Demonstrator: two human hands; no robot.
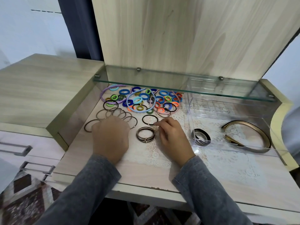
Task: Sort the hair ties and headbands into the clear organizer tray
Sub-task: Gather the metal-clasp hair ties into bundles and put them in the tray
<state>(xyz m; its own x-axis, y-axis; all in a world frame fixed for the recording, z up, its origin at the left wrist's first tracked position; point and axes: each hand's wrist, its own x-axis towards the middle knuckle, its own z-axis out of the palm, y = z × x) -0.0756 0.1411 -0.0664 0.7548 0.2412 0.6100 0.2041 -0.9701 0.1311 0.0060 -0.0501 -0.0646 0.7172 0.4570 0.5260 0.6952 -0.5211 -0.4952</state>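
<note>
A heap of coloured hair ties (146,99) and thin pastel headbands (112,95) lies at the back of the table. In front lie several thin brown ties (116,113), which my left hand (111,137) covers with curled fingers. My right hand (172,135) pinches the near edge of a black hair tie (150,119). A small stack of brown ties (145,133) sits between my hands. The clear organizer tray (227,111) stands at the right; it holds black ties (201,137) and bronze headbands (248,135).
A glass shelf (178,83) overhangs the back of the table above the heap and tray. A lace mat (219,159) covers the table's right part. Drawers with metal handles (16,149) stand to the left, a raised wooden top (40,88) behind them.
</note>
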